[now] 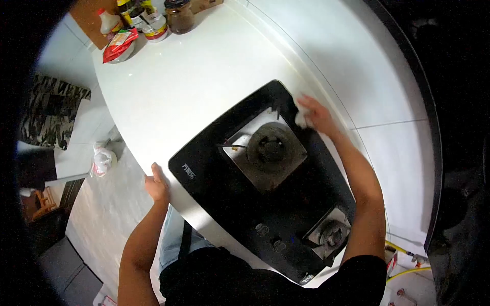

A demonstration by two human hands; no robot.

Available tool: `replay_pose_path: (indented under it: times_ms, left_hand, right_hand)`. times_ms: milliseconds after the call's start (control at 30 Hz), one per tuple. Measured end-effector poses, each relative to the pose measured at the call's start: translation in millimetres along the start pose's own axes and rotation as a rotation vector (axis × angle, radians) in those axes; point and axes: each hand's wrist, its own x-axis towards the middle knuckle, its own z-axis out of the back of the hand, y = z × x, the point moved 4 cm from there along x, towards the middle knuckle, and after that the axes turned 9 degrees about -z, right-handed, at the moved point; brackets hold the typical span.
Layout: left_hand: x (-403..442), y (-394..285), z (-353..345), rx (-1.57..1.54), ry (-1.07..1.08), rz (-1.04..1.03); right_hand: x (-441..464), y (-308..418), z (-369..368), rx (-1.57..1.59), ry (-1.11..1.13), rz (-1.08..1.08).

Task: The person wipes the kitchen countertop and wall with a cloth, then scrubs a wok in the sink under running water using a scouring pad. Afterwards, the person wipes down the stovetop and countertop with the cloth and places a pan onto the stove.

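Observation:
My right hand [317,115] is closed on a crumpled white cloth [301,118] at the far edge of a black glass gas stove [214,163]. The cloth is bunched under the fingers, and whether it is fabric or paper is unclear. Beside that hand lies the larger burner [271,147] on its square metal plate, its pan support off. A smaller burner [333,234] sits nearer my right forearm. My left hand [157,184] rests at the front edge of the white countertop [168,81], its visible fingers apart and holding nothing.
Jars and bottles stand at the counter's far left end, among them a dark-lidded glass jar [179,18] and a bowl with a red packet [120,47]. A tiled wall [388,153] borders the stove. A white plastic bag [103,159] is beyond the counter's front edge.

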Motion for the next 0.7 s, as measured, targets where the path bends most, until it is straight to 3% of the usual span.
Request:
replay_pose_path:
  times_ms: [33, 100, 167, 233, 333, 400, 467, 567, 700]
  left_hand:
    - [1, 4, -2, 0.046, -0.053, -0.053]
    - [-2, -10, 3, 0.07, -0.013, -0.056]
    - [0, -9, 5, 0.127, 0.072, -0.008]
    - [6, 24, -3, 0.13, 0.024, -0.036]
    - [6, 21, -3, 0.024, 0.049, -0.026]
    - [0, 0, 3, -0.018, 0.137, 0.073]
    - [2, 4, 0, 0.025, 0.071, 0.025]
    - [4, 11, 1, 0.028, 0.054, 0.027]
    - [4, 5, 1, 0.062, 0.096, 0.084]
  right_hand:
    - [32, 18, 1, -0.152, -0.06, 0.036]
    - [89, 63, -6, -0.106, -0.028, 0.321]
    - [114, 121, -44, -0.126, 0.209, 0.55]
    - [104, 160, -107, -0.46, 0.535, 0.663]
    - [105, 156, -129, -0.618, 0.548, 0.774]
    - [123, 121, -98, -0.654, 0.499, 0.529]
    - [127, 94, -59, -0.731, 0.46, 0.275]
    - [125, 42, -28, -0.627, 0.366, 0.074]
    - [93, 3, -19, -0.535, 0.148, -0.028]
